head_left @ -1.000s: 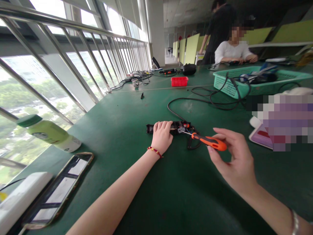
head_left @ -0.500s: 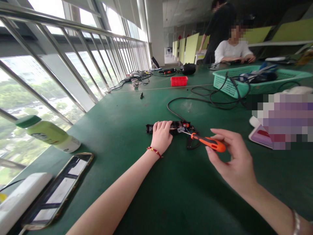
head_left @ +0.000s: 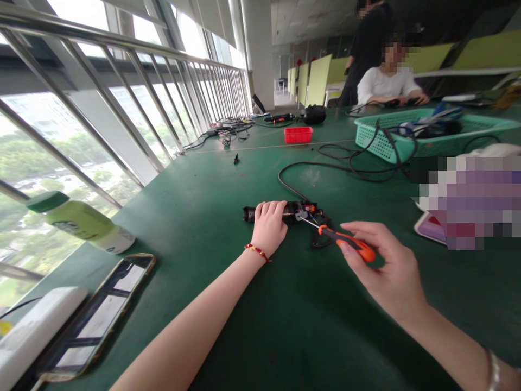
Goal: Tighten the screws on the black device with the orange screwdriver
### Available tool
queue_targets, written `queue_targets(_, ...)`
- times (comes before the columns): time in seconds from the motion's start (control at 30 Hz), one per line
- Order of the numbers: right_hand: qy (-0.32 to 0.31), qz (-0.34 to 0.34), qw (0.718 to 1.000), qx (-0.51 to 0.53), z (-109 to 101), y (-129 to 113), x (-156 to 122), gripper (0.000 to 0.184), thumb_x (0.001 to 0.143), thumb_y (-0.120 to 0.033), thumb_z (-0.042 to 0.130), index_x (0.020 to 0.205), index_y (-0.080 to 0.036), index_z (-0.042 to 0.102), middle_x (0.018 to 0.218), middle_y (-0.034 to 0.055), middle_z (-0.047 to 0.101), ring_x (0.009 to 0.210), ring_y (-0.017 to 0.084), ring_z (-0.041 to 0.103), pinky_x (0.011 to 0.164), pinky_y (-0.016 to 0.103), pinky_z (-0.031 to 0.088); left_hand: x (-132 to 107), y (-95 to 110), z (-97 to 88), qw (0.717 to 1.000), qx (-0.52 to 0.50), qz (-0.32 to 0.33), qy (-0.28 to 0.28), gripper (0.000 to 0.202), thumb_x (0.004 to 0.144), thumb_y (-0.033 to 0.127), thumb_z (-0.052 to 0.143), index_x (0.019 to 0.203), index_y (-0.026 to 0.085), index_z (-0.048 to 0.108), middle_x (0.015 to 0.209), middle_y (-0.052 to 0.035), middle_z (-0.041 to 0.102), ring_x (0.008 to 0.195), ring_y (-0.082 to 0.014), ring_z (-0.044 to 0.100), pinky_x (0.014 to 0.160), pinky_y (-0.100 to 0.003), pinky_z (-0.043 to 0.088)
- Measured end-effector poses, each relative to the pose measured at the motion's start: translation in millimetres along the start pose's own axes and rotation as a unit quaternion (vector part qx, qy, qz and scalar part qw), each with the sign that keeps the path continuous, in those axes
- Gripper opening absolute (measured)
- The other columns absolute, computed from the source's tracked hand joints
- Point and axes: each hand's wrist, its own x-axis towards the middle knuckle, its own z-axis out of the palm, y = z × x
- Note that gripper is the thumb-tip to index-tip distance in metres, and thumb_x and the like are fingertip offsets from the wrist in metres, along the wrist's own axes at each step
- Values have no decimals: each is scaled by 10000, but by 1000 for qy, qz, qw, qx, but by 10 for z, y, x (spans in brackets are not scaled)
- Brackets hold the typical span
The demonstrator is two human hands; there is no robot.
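Note:
A black corded device (head_left: 292,209) lies across the table, with small red and blue parts and wires exposed at its right end; its exact kind I cannot tell. My left hand (head_left: 269,225) is closed over its middle and holds it against the table. Between the thumb and fingers of my right hand (head_left: 388,266) is an orange and black screwdriver (head_left: 345,243). Its shaft slopes down to the left, and the tip meets the exposed end of the device by a grey part. Whether the tip sits in a screw is too small to see.
Left of me are a phone (head_left: 97,315), a white power strip (head_left: 44,326) and a green-capped bottle (head_left: 81,221). Beyond the device are a red tray (head_left: 298,135), a black cable (head_left: 285,172) and a teal basket (head_left: 431,149). Two people are at the far end.
My right hand and the screwdriver handle have dropped slightly, tilting the tool a little more steeply. My left hand and the device stay in place. The standing person's arm has moved.

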Motion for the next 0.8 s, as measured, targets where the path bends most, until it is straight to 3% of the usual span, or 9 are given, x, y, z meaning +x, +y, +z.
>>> queue_targets(0.1, -16, 23, 1000, 10, -7, 2, 8, 154, 866, -284, 554, 1000, -219, 595, 777, 16, 647, 656, 146, 642, 594, 268, 524, 0, 6, -9, 1000, 2, -2, -1, 444, 764, 99, 466, 1201, 169, 504, 1167, -74, 589, 1132, -235, 479, 1080, -400, 277)
queue_targets(0.3, 63, -1, 998, 18, 20, 55, -19, 385, 817, -251, 609, 1189, -228, 516, 1017, 71, 615, 918, 201, 628, 798, 348, 537, -5, 18, -23, 1000, 1, -1, -5, 444, 772, 97, 455, 1208, 169, 500, 1174, -74, 587, 1135, -234, 479, 1083, -398, 273)
queue_targets(0.47, -2, 20, 1000, 6, -3, 16, -3, 147, 857, -279, 562, 986, -218, 598, 808, 26, 652, 690, 155, 640, 631, 286, 532, -2, 11, -13, 1000, 3, 0, -1, 442, 768, 92, 462, 1203, 161, 505, 1166, -76, 591, 1131, -235, 480, 1084, -403, 274)
queue_targets(0.57, 18, 27, 999, 15, 0, 34, -5, 218, 853, -287, 573, 1058, -214, 583, 852, 33, 646, 697, 152, 641, 637, 288, 536, 1, 5, -7, 1000, 4, -1, -2, 438, 772, 97, 463, 1203, 165, 503, 1171, -74, 589, 1133, -236, 479, 1081, -407, 278)
queue_targets(0.67, 74, 5, 997, 17, 12, 60, -15, 360, 820, -257, 611, 1171, -216, 540, 996, 72, 620, 898, 201, 634, 778, 348, 538, 0, 6, -9, 1000, 2, 0, -2, 437, 772, 100, 465, 1202, 169, 503, 1172, -75, 587, 1145, -234, 475, 1083, -403, 277)
queue_targets(0.8, 52, 6, 999, 5, 5, 34, -15, 271, 825, -251, 606, 1090, -210, 574, 923, 53, 641, 799, 176, 651, 713, 311, 543, -3, 12, -11, 1000, 1, -2, -3, 439, 767, 99, 468, 1199, 174, 503, 1168, -73, 588, 1143, -233, 478, 1085, -404, 275)
